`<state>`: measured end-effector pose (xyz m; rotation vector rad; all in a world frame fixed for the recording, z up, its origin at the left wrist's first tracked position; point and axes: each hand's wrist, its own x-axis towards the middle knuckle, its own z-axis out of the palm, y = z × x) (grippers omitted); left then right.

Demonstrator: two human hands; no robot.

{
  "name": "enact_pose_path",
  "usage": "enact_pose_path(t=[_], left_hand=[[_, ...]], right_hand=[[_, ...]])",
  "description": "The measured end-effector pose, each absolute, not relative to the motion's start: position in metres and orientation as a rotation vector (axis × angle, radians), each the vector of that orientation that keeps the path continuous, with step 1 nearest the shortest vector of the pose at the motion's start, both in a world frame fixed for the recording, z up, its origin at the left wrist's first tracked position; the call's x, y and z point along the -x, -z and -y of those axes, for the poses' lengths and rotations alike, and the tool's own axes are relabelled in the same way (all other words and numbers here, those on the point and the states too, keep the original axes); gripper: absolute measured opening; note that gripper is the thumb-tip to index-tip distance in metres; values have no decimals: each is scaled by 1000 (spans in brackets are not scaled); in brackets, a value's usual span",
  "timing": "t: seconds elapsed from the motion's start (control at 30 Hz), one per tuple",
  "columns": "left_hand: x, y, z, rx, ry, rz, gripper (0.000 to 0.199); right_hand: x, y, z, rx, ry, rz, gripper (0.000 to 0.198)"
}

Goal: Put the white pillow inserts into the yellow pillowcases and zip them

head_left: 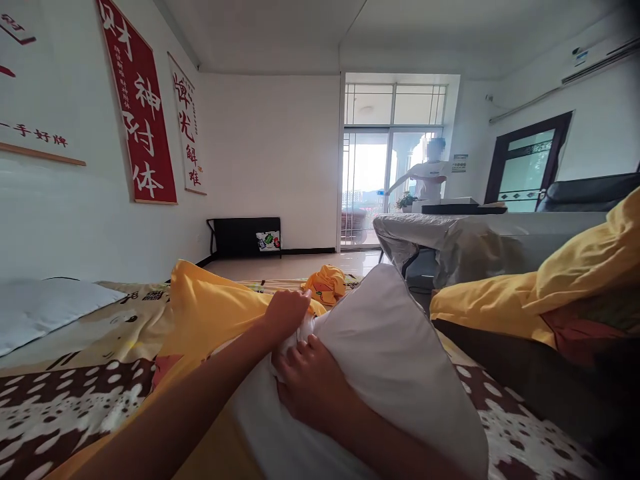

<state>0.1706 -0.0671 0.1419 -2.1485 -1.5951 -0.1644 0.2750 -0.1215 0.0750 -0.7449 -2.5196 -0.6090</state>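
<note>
A white pillow (395, 347) stands up in front of me, its near part lying partly over a yellow pillowcase (210, 303) that spreads to the left. My left hand (289, 315) is closed in a fist where the pillowcase's edge meets the pillow. Just below it, my right hand (313, 380) has its fingers curled into the pillow's bunched white fabric. The two hands are close together. What lies inside each fist is partly hidden. A crumpled yellow cloth (326, 285) rests on the bed just beyond my hands.
Beneath everything is a brown-and-cream patterned bedsheet (75, 400). Another white pillow (50, 307) lies at far left, with yellow bedding (500, 303) heaped at right. Behind stand a plastic-covered table (450, 233), a black folded panel (240, 237), and a person (429, 177) near the window.
</note>
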Motion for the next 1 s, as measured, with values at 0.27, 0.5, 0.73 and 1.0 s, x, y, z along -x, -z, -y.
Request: enact_pose_path(t=[0.27, 0.5, 0.73, 1.0], left_hand=[[-184, -137, 79, 2162, 143, 1702, 20], [-160, -133, 85, 2094, 104, 1792, 33], [-114, -122, 124, 1871, 157, 1882, 26], [-168, -136, 93, 2013, 234, 1715, 25]], right_hand=[[-296, -68, 80, 796, 410, 2457, 16], [-312, -76, 81, 882, 359, 2445, 28], [-311, -61, 91, 792, 513, 2353, 44], [-259, -67, 100, 737, 684, 2443, 19]])
